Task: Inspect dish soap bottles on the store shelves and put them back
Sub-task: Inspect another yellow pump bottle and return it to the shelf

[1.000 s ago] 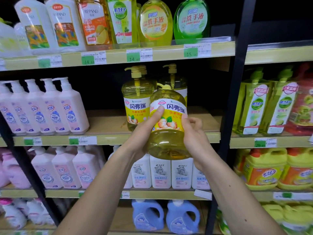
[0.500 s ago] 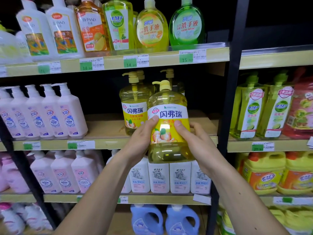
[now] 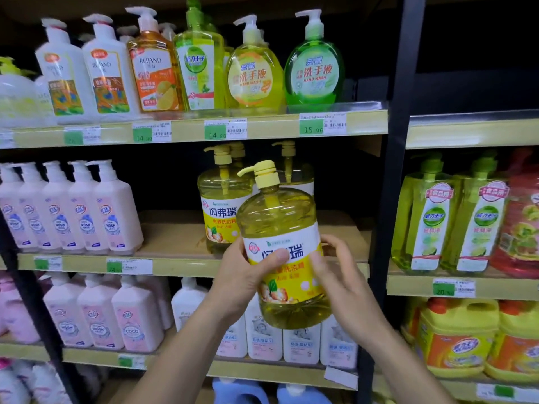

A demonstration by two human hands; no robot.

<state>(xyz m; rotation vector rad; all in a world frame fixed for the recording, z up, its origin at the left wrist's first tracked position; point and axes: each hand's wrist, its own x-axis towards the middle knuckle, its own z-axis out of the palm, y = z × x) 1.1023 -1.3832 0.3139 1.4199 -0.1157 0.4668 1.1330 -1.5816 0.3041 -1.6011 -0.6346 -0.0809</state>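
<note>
head view: both hands, left hand [image 3: 242, 282] and right hand [image 3: 339, 282], fingers curled around clear yellow plastic pump bottle of dish soap [image 3: 281, 240], held tilted before tan wooden middle shelf [image 3: 175, 266].

The held yellow dish soap bottle [image 3: 284, 252] carries a white-and-yellow label reading 瑞 in its large line, then 洗洁精 below; the first characters are covered by a thumb. The same bottle standing behind it on the shelf [image 3: 223, 217] reads 闪弗瑞 and 生姜洗洁精. On the top shelf, the yellow pump bottle [image 3: 253, 74] and the green pump bottle [image 3: 316, 71] both read 洗手液 and HAND WASH, and the orange bottle [image 3: 154, 74] reads REPAND. Price tags on the top shelf edge read 14.80 [image 3: 151, 132], 14.80 [image 3: 224, 131] and 15.90 [image 3: 320, 125]. The pink bottles at left [image 3: 112, 214] read WOSH; a lower one [image 3: 132, 325] reads COCO.
</note>
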